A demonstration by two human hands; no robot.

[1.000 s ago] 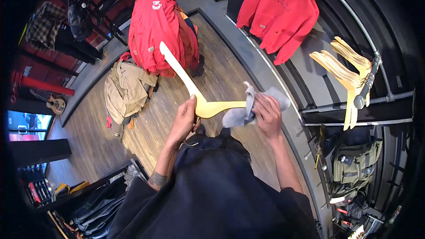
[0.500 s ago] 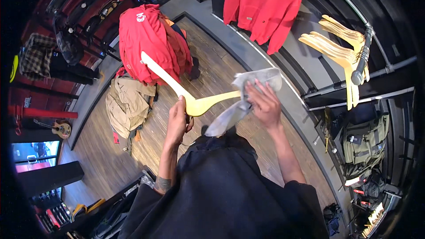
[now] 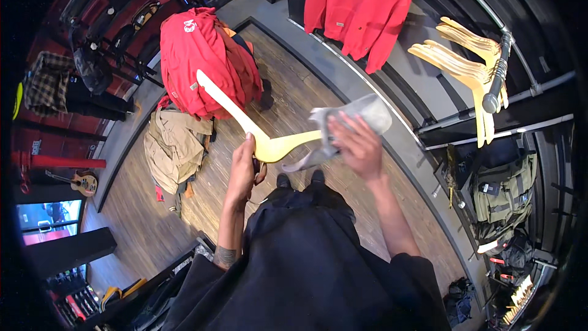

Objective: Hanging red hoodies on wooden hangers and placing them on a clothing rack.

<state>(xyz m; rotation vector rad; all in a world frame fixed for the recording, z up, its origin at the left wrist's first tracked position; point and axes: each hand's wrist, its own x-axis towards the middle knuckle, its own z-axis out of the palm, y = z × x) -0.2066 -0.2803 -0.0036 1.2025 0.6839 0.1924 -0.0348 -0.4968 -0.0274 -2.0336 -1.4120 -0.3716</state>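
A pale wooden clothes hanger (image 3: 229,105) is held in front of me, its two arms spread in a wide V. My left hand (image 3: 244,162) grips it close to the middle, where the arms meet. Around the end of the right arm, my right hand (image 3: 358,146) presses a grey cloth (image 3: 376,113); one corner of the cloth hangs down to the left. The hanger's right tip is hidden under the cloth and fingers.
A heap of red garments (image 3: 205,64) stands ahead, with tan clothing (image 3: 174,144) beside it. A red hoodie (image 3: 361,9) hangs at the far wall. Several wooden hangers (image 3: 459,70) hang from a rail at right, above a green backpack (image 3: 505,187).
My right hand and the cloth have slid a little left along the hanger's arm, towards its middle. The cloth's hanging corner has swung up. My left hand keeps its hold.
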